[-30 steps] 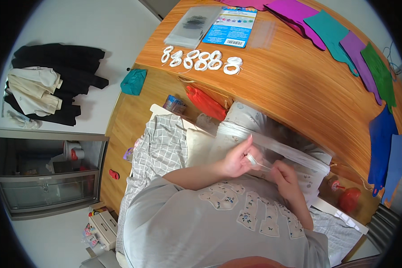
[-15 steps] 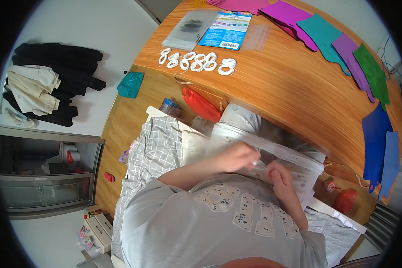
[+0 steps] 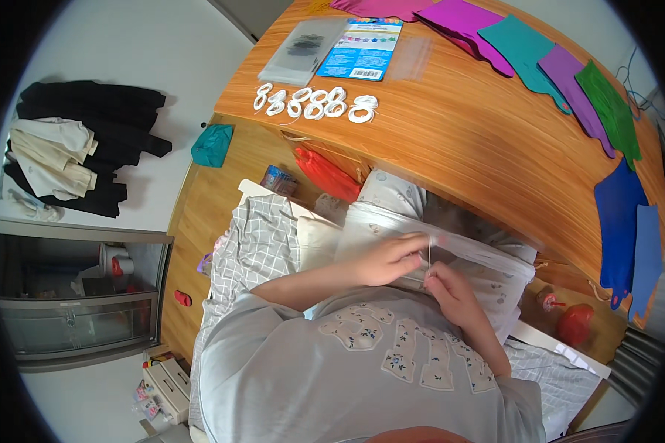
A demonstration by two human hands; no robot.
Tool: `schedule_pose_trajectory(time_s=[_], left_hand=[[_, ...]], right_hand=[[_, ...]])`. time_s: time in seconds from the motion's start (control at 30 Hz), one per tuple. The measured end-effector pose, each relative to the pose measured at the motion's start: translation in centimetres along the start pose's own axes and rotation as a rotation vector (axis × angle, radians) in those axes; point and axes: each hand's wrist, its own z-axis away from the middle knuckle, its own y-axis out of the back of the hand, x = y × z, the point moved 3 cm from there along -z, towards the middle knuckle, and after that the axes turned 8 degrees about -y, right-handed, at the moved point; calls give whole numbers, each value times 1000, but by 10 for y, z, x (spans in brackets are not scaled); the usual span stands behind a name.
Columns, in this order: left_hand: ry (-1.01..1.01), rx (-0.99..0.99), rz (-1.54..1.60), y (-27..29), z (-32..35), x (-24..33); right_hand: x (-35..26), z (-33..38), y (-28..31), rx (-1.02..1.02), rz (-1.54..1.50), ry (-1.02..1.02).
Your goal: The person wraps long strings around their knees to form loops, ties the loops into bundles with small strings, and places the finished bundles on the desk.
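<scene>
Above my lap, a thin white string (image 3: 429, 258) stretches between my two hands. At its upper end is my left hand (image 3: 391, 260), the fingers reaching to the right with the string caught at their tips, which are blurred. Just below and to the right, my right hand (image 3: 451, 292) is closed, pinching the lower end between thumb and fingers. Several white string bundles (image 3: 315, 108), wound in figure-eight shapes, lie in a row along the near edge of the wooden table (image 3: 451, 125).
Clear plastic sleeves (image 3: 292, 63) and a blue printed card (image 3: 360, 55) lie behind the bundles. Coloured pieces, among them a teal piece (image 3: 524, 52) and a blue piece (image 3: 619, 221), line the far and right edge. A red bag (image 3: 325, 176) hangs beneath the table.
My left fingers have straightened and risen slightly, and the string now runs nearly upright between the hands. My right hand has shifted a little to the left. The whole view has tilted slightly.
</scene>
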Motion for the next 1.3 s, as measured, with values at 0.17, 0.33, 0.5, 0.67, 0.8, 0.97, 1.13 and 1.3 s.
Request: schedule_pose_trajectory(time_s=[0.17,0.33,0.5,0.67,0.8,0.97,1.13,1.3], left_hand=[[53,-12,1164,12,7,-18],[-93,-328,-856,15,-8,21],[232,63,422,20,5,-11],[-113,84,-304,20,-5,-3],[56,115,393,21,15,-23],[-225,-83,-819,26,-15,6],[339,224,455,26,-11,-1],[112,-5,-51,20,-16,-13]], right_hand=[[-10,0,1,60,-51,59],[-8,1,3,24,-9,72],[12,-6,-2,-10,-32,-118],[15,-12,-3,7,-62,-28],[8,-9,-3,-17,-47,-114],[12,-8,-2,0,-192,-189],[2,-15,1,41,-65,-127],[-2,-17,6,86,-101,-111]])
